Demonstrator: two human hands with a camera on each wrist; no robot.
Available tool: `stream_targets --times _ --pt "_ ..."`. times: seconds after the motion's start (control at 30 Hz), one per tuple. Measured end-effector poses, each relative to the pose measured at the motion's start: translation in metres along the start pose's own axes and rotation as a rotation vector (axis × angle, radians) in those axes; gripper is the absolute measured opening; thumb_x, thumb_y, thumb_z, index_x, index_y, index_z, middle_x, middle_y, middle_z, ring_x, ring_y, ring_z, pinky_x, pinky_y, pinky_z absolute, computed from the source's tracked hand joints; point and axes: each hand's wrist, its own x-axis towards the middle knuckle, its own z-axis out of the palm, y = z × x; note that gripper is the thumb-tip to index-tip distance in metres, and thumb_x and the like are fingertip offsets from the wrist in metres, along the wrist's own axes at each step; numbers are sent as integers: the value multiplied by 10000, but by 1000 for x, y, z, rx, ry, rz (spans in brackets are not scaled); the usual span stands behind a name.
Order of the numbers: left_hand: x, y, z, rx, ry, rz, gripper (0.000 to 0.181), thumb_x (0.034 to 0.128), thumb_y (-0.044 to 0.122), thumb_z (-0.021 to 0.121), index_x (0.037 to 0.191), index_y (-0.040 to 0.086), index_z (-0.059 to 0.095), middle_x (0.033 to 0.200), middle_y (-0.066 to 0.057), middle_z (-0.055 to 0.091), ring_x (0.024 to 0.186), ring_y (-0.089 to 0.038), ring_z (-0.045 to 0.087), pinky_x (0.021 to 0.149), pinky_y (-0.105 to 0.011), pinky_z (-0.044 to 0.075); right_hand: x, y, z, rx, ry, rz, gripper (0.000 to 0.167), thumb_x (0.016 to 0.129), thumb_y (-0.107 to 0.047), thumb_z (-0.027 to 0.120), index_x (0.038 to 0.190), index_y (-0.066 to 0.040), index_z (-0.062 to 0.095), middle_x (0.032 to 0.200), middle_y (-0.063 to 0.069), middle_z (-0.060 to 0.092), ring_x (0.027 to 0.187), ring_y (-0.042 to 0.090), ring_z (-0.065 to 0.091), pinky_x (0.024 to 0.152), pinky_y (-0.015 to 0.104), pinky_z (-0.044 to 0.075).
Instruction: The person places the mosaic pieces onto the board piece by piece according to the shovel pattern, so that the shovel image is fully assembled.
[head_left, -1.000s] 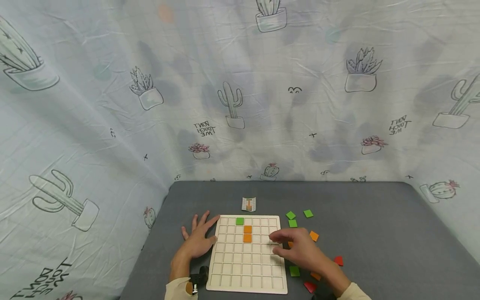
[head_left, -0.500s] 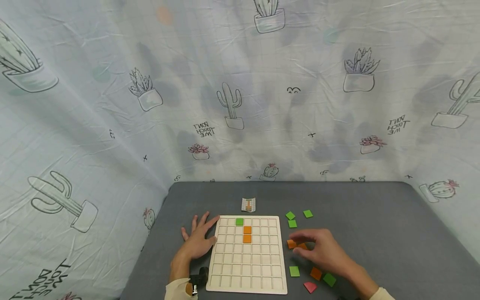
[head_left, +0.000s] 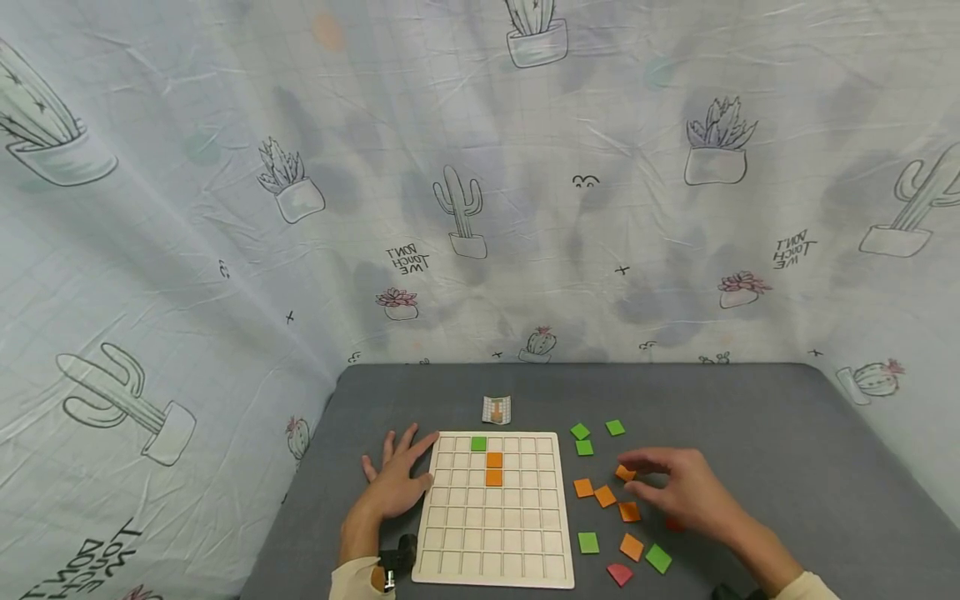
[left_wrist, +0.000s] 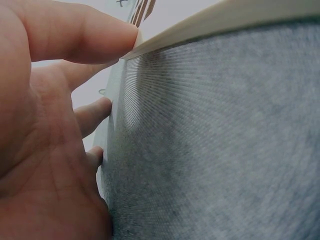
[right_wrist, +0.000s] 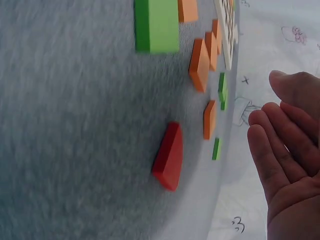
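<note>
My left hand rests at the left edge of a pale gridded board, fingers spread, thumb and index fingertip touching its side. In the left wrist view the thumb presses against the board's rim. On the board sit one green square tile and two orange tiles, one below the other. My right hand hovers over the loose pieces with thumb and fingers apart. An orange tile shows near its fingertips. The right wrist view has that orange tile lying apart from the hand.
Several loose orange tiles and green tiles lie right of the board. A red rounded piece is near the front; another red piece lies under the right hand. A small pattern card lies behind the board.
My right hand has moved rightward from the board's right edge, across the loose orange tiles, uncovering several of them. The left hand and the tiles on the board have stayed put.
</note>
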Motion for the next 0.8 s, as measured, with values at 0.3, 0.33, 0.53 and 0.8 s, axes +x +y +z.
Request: stream_targets --times 0.3,0.33,0.53,0.8 --pt "0 0 -1 -2 -15 1 717 969 71 690 1651 226 529 1823 -200 205 1673 -562 -65 1163 -857 -264 3 10 -5 -51 -15 60 326 912 -230 906 1214 -141 819 1158 -8 832 997 184 813 825 354 688" --pt "0 0 -1 -2 -16 0 718 969 72 690 1651 227 528 1824 -199 203 1674 -561 -66 1162 -858 -264 3 11 -5 -52 -20 67 330 911 -231 907 1216 -141 818 1162 -9 831 1002 189 814 828 355 688" --pt "-1 -1 -1 -13 -19 4 714 970 73 686 1650 221 528 1822 -205 202 1674 -560 -66 1162 -853 -269 5 19 1 -70 -39 111 351 895 -226 920 1218 -132 819 1162 -13 831 1017 185 814 832 342 684" --pt "-3 -1 -1 -38 -8 35 708 963 68 655 1649 182 521 1805 -242 215 1656 -599 -46 1146 -870 -266 7 24 7 -123 -27 82 342 871 -184 931 1188 -114 826 1123 -20 836 983 162 806 812 325 675"
